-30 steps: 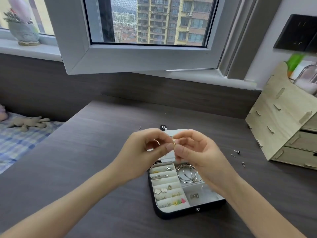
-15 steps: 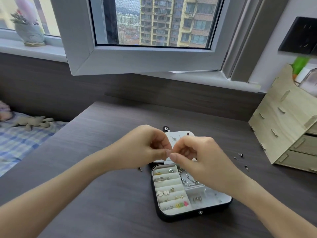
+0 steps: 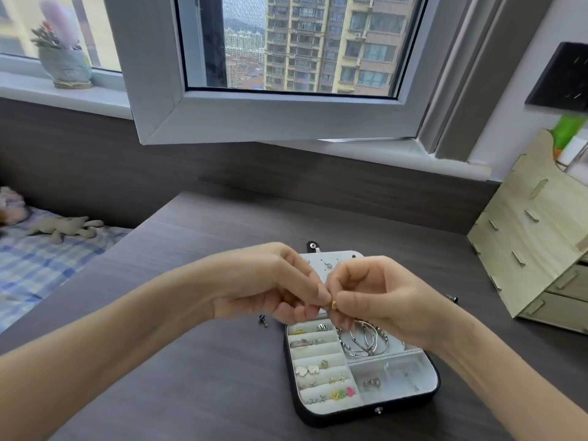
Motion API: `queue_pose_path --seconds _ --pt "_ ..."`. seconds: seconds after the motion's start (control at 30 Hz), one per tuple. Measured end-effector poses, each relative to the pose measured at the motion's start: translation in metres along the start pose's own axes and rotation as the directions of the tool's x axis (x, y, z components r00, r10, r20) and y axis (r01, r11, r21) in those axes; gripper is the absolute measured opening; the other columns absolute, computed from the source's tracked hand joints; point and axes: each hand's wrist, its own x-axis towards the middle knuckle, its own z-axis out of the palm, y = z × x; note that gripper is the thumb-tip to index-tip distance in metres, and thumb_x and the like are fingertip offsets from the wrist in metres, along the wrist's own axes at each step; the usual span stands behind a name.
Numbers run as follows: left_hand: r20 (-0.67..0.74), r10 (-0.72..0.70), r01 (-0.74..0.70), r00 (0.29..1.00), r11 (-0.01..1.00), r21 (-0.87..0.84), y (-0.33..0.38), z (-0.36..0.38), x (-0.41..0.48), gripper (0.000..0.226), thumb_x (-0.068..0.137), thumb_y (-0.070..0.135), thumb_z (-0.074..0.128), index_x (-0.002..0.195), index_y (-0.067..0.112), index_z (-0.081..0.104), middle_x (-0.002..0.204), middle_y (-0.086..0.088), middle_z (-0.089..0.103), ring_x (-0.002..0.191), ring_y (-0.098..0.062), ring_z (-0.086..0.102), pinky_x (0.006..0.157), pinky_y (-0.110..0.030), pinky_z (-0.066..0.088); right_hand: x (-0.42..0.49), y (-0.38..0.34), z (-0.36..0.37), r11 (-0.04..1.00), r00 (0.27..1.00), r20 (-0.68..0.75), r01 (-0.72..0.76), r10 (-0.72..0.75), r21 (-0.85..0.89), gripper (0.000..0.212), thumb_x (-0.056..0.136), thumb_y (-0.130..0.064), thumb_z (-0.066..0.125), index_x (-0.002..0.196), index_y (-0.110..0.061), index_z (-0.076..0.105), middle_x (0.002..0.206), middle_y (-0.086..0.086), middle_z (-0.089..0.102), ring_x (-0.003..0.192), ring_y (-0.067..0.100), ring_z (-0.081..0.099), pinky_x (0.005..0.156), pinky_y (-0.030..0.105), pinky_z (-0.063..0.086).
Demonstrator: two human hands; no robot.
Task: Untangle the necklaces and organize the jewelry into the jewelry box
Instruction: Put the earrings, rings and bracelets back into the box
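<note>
Gold piece (image 3: pixel 333 304), small, kind not discernible: held in the air above the far end of the jewelry box (image 3: pixel 366 412), pinched from both sides. Left hand (image 3: pixel 270 281): fingers (image 3: pixel 320 295) curled, thumb and forefinger tips pressed on the piece. Right hand (image 3: pixel 385 297): fingers (image 3: pixel 346 303) curled likewise, tips nipping the same piece, so the two hands meet at it. Jewelry box: black shell, pale lining, lying open and flat on the surface (image 3: pixel 191 361), a dark wood-grain top. Its lid panel (image 3: pixel 331 261) lies flat beyond the hands, partly hidden by them. Left half of the box: padded rolls carrying rings (image 3: pixel 299 342) at the far rows and earrings (image 3: pixel 307 370) nearer, among them a white pair and a yellow and pink set. Right half, far compartment: silver bangles (image 3: pixel 362 343), several overlapping, partly under the right hand. Right half, near compartment: one small silver item, too small to name. Loose studs: one (image 3: pixel 262 320) on the surface just left of the box, another (image 3: pixel 453 298) right of the right hand. Wooden organizer (image 3: pixel 534 249) stands at the right edge. Open window (image 3: pixel 273 119) hangs above; plant pot (image 3: pixel 65 63) sits on the sill. Bed (image 3: pixel 38 268), checked sheet, lies left with a soft toy (image 3: pixel 63 227) on it.
</note>
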Motion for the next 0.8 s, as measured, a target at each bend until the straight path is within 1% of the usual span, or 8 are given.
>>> queue_pose_path --seconds 0.1,0.17,0.27,0.37,0.53,0.63,0.7,0.8 --pt "0.013 -0.111 0.11 0.994 0.992 0.065 -0.005 0.0 0.004 0.019 0.078 -0.004 0.064 0.061 0.005 0.062 0.051 -0.004 0.055 0.045 -0.008 0.048 0.043 -0.013 0.038 -0.005 -0.007 -0.001 0.901 0.998 0.026 0.061 -0.054 -0.429 0.011 0.08 -0.008 0.068 0.078 -0.017 0.063 0.073 -0.01 0.061 0.068 0.006 0.057 0.067 0.016 0.046" --pt "-0.004 -0.138 0.137 0.99 0.978 0.159 -0.006 0.0 0.005 0.024 0.082 -0.004 0.061 0.062 0.008 0.063 0.051 -0.001 0.057 0.051 -0.009 0.049 0.049 -0.014 0.041 -0.005 -0.01 -0.001 0.838 0.995 0.084 0.085 -0.047 -0.539 0.015 0.081 -0.004 0.066 0.077 -0.018 0.062 0.075 -0.013 0.06 0.071 0.005 0.057 0.071 0.016 0.045" --pt "-0.02 -0.129 0.13 0.992 0.966 0.225 -0.002 0.001 0.004 0.018 0.082 0.0 0.062 0.066 0.008 0.064 0.053 0.001 0.059 0.052 -0.007 0.051 0.053 -0.014 0.043 -0.001 -0.006 -0.005 0.943 0.993 0.121 0.045 -0.005 -0.33 0.013 0.079 -0.003 0.067 0.076 -0.015 0.063 0.074 -0.008 0.06 0.068 0.009 0.054 0.066 0.017 0.044" --pt "-0.049 -0.107 0.115 0.993 0.97 0.212 -0.002 0.001 0.005 0.009 0.082 0.004 0.062 0.073 0.005 0.064 0.055 0.001 0.06 0.052 -0.007 0.05 0.052 -0.014 0.043 0.005 0.005 -0.014 0.997 0.991 0.136 -0.001 0.012 -0.082 0.013 0.073 -0.019 0.078 0.075 -0.015 0.066 0.074 0.003 0.059 0.065 0.012 0.054 0.061 0.018 0.044" --pt "-0.132 -0.11 0.11 0.985 0.994 -0.007 -0.008 -0.011 0.008 0.027 0.088 0.005 0.057 0.061 0.005 0.059 0.057 -0.003 0.056 0.049 -0.007 0.048 0.044 -0.012 0.039 0.01 0.012 -0.027 0.977 0.992 0.117 0.023 -0.049 0.213 0.015 0.076 -0.019 0.076 0.076 -0.008 0.065 0.072 0.007 0.06 0.064 0.017 0.054 0.062 0.024 0.043" --pt "-0.367 0.006 0.046 0.93 0.99 0.132 -0.02 -0.03 0.018 0.019 0.085 0.008 0.065 0.066 0.007 0.066 0.062 -0.002 0.065 0.053 -0.006 0.055 0.052 -0.013 0.046 0.011 0.011 -0.031 1.0 0.985 -0.17 -0.02 0.018 -0.011 0.012 0.075 -0.018 0.077 0.074 -0.01 0.068 0.067 0.002 0.059 0.061 0.011 0.051 0.058 0.019 0.042" --pt "-0.549 0.161 0.034 0.82 0.944 0.328 -0.032 -0.046 0.031 0.014 0.083 0.013 0.069 0.07 0.012 0.069 0.065 0.003 0.068 0.058 -0.004 0.059 0.058 -0.014 0.048 0.014 0.013 -0.031 0.96 0.944 -0.33 -0.104 0.014 -0.258 0.008 0.081 -0.015 0.072 0.075 -0.011 0.069 0.067 -0.004 0.06 0.063 0.006 0.05 0.059 0.015 0.041" --pt "-0.623 0.292 0.124 0.726 0.835 0.536 -0.047 -0.063 0.05 0.015 0.084 0.023 0.069 0.069 0.024 0.065 0.078 0.008 0.07 0.076 -0.006 0.064 0.072 -0.028 0.053 0.022 0.019 -0.03 0.859 0.909 -0.416 -0.191 -0.028 -0.476 0.007 0.083 -0.019 0.07 0.076 -0.017 0.07 0.063 -0.016 0.053 0.059 0.003 0.039 0.057 0.011 0.033"
